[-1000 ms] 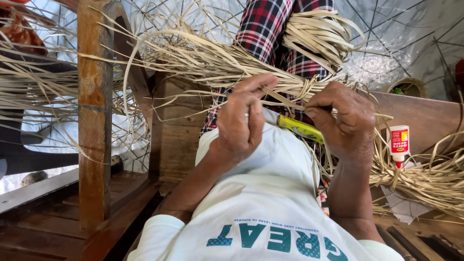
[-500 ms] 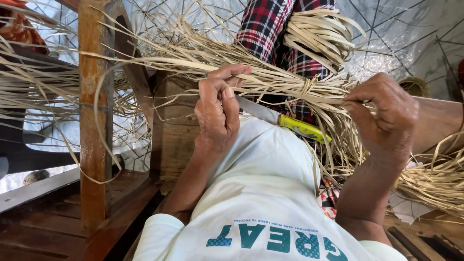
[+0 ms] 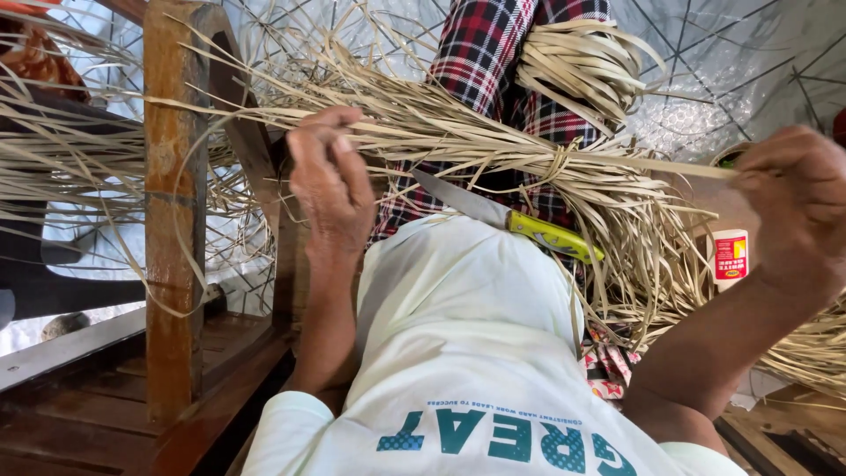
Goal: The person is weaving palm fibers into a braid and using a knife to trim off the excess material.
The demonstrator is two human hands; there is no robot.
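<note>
Left hand (image 3: 330, 189) grips straw bundle (image 3: 493, 145); knife (image 3: 507, 225) on lap.

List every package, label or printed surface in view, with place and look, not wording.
Small bottle: right side, below the right hand, beside the straw bundle; white with a red and yellow label.
White shirt: bottom centre; teal block print.
</note>
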